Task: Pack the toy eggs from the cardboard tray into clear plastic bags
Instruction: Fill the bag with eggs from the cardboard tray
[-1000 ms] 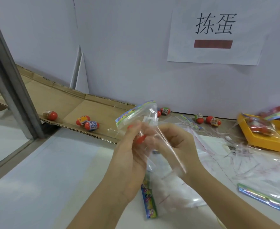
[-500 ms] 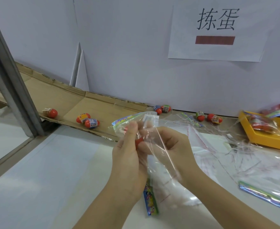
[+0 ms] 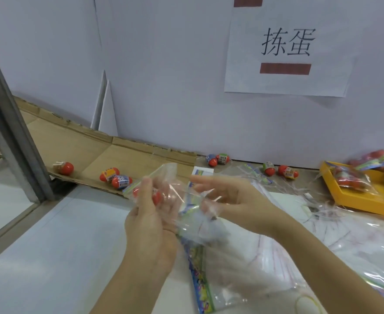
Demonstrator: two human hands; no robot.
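Observation:
My left hand (image 3: 151, 220) grips a clear plastic bag (image 3: 170, 177) with a red toy egg (image 3: 157, 197) inside it, held above the white table. My right hand (image 3: 229, 200) is beside it, fingers spread and mostly straight, touching the bag's film. Three red toy eggs (image 3: 116, 179) with printed labels lie on the flat cardboard tray (image 3: 77, 143) to the left. More eggs (image 3: 218, 159) lie along the wall behind.
A pile of clear bags (image 3: 254, 257) with colourful header strips covers the table at right. A yellow tray (image 3: 356, 196) with filled bags stands far right. A grey metal post (image 3: 10, 130) rises at left. A paper sign (image 3: 286, 51) hangs on the wall.
My right hand has let go of the bag and spread its fingers, moving right. The bag and left hand dropped lower in view as the camera tilted up.

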